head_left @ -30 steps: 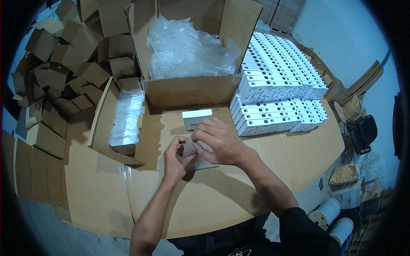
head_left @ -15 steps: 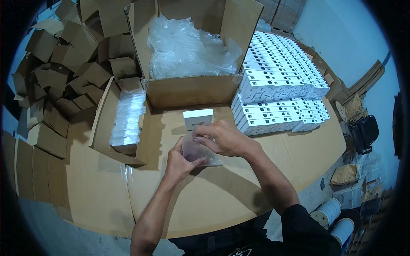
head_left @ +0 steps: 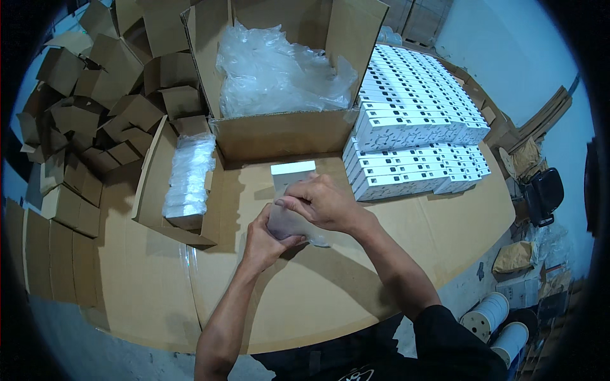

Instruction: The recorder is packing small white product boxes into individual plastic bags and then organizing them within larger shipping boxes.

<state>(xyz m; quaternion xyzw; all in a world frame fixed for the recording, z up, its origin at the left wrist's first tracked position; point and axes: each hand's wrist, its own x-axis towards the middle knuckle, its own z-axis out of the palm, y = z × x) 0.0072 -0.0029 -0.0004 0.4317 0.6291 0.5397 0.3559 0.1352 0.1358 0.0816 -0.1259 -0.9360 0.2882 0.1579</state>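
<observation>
Fingers of the left hand (head_left: 264, 238) and right hand (head_left: 324, 202) close together around a small clear plastic bag (head_left: 289, 225), held just above the cardboard-covered desk (head_left: 330, 286). A small white rectangular box (head_left: 292, 171) sits just beyond, before the large open cardboard carton (head_left: 279, 133) of clear plastic bags. Stacked white boxes (head_left: 413, 133) lie right.

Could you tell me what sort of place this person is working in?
Most likely a packing station in a small warehouse or workshop. Rows of small white boxes are stacked on the cardboard-covered table, a large carton holds clear plastic bags, and folded brown cartons are heaped at the left.
</observation>
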